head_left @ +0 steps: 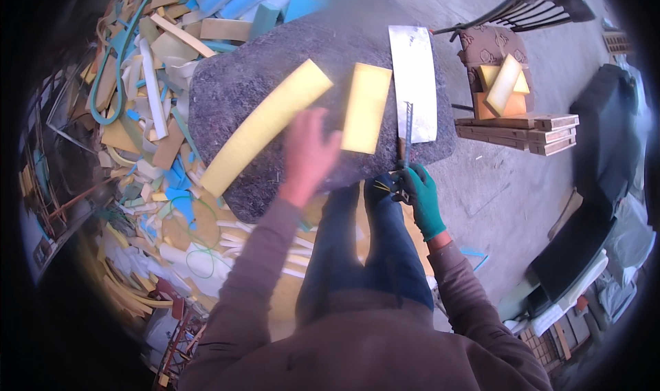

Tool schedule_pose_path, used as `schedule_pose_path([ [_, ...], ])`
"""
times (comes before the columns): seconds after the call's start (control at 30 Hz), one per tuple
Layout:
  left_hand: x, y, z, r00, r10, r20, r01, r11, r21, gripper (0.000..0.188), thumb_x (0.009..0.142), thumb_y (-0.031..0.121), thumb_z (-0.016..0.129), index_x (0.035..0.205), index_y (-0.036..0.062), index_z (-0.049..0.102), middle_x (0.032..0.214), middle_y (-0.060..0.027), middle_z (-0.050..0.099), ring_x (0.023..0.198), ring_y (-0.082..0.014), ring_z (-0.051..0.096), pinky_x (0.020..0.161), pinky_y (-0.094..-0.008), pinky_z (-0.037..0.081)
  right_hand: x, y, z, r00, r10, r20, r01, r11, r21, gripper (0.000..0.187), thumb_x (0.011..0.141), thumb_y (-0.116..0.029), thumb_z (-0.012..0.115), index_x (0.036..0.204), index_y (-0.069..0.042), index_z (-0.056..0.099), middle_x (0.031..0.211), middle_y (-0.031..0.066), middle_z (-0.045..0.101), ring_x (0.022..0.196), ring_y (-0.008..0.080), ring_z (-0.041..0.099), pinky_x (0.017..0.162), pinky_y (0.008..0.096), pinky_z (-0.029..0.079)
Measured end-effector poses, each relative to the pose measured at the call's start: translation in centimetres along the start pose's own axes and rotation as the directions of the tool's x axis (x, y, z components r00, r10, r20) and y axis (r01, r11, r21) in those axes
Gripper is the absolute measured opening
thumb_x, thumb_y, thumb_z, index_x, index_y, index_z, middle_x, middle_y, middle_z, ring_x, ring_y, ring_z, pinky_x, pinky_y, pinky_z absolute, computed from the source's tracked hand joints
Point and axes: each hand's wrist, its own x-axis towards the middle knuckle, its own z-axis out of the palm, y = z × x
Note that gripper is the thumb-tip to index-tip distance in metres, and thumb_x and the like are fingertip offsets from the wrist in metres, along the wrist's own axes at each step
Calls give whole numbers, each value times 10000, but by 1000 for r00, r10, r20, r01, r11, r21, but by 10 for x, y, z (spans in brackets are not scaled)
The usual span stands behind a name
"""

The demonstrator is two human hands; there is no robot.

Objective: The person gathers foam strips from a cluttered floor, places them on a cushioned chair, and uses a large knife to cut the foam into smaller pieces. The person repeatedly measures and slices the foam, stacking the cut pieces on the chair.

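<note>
My bare left hand is over the dark slab-like work table, smeared by motion, so its fingers are unclear. It lies between a long yellow foam strip and a shorter yellow foam block, closest to the block's lower left edge; contact cannot be made out. My right hand, in a green and black glove, is closed around a long, thin grey blade-like tool pointing away from me. The tool's tip overlaps a white metal-looking sheet on the table's right side.
The work table has a mottled dark top. Foam offcuts heap up on the left. At the right stand a patterned chair bearing yellow foam pieces and a stack of wooden boards. Dark padded material lies farther right.
</note>
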Motion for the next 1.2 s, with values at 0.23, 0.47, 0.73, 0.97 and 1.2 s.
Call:
schedule_pose_path([
  [0.23, 10, 69, 65, 978, -206, -36, 205, 978, -44, 956, 774, 125, 867, 1600, 44, 392, 1440, -247, 516, 1335, -455, 517, 1096, -584, 458, 3, -7, 3, 999, -30, 18, 31, 999, -41, 370, 1135, -337, 588, 1333, -36, 666, 1097, 59, 746, 869, 149, 731, 707, 336, 651],
  [0.47, -4, -69, -78, 882, -5, -472, 97, 980, 171, 941, 744, -23, 776, 1613, 65, 427, 1487, -239, 562, 1375, -453, 502, 1201, -580, 381, -1, -21, -1, 1000, -9, -6, 8, 1000, -28, 397, 1142, -326, 590, 1388, -21, 653, 1100, 57, 747, 870, 135, 725, 709, 321, 639],
  [0.73, 8, -185, -144, 964, -61, -260, 142, 942, 305, 945, 750, 45, 814, 1622, 136, 458, 1620, -173, 488, 1517, -414, 421, 1287, -524, 317, 4, -13, 5, 997, -8, 75, 15, 996, -84, 398, 1157, -327, 563, 1401, -25, 652, 1109, 68, 753, 907, 166, 747, 721, 324, 642],
  [0.97, 3, -89, -75, 989, 64, -131, -34, 975, 220, 895, 746, 80, 844, 1574, 137, 506, 1502, -151, 545, 1423, -416, 472, 1209, -564, 365, 6, -8, 20, 995, -33, 92, 40, 997, -71, 383, 1154, -306, 597, 1383, -10, 678, 1133, 56, 754, 957, 158, 736, 820, 322, 626],
  [1.2, -4, -29, -26, 988, 154, -26, -145, 967, 210, 940, 778, 83, 839, 1634, 166, 457, 1506, -140, 527, 1433, -388, 464, 1203, -596, 351, -15, -19, 49, 957, -229, 178, 273, 921, -280, 336, 1151, -235, 607, 1362, 16, 679, 1222, 66, 748, 1152, 169, 710, 1038, 314, 550],
])
